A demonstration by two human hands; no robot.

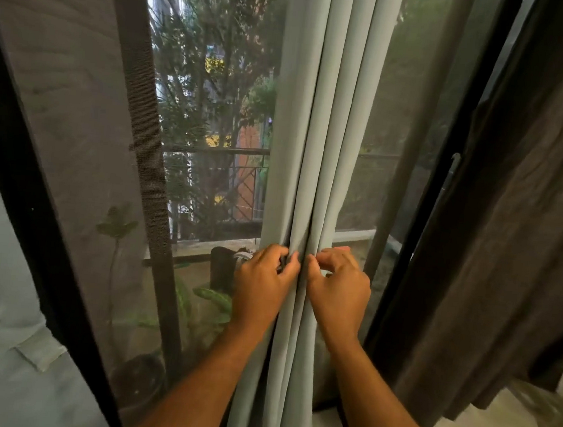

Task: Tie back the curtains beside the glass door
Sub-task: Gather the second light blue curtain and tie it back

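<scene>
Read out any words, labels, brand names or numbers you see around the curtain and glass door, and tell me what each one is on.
None: no readable text in this view.
The pale green curtain, gathered by the left hand and right hand, is plain.
The dark brown curtain is plain too.
The yellow patches outside the glass door might be signs, but they are too blurred to read.

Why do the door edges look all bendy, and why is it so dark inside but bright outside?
Head view: the wide lens bows the black door frame near the picture's edges. Daylight comes through the glass, so the trees look bright while the brown curtain stays dim. The hands, left hand and right hand, and the pale curtain look sharp.
</scene>
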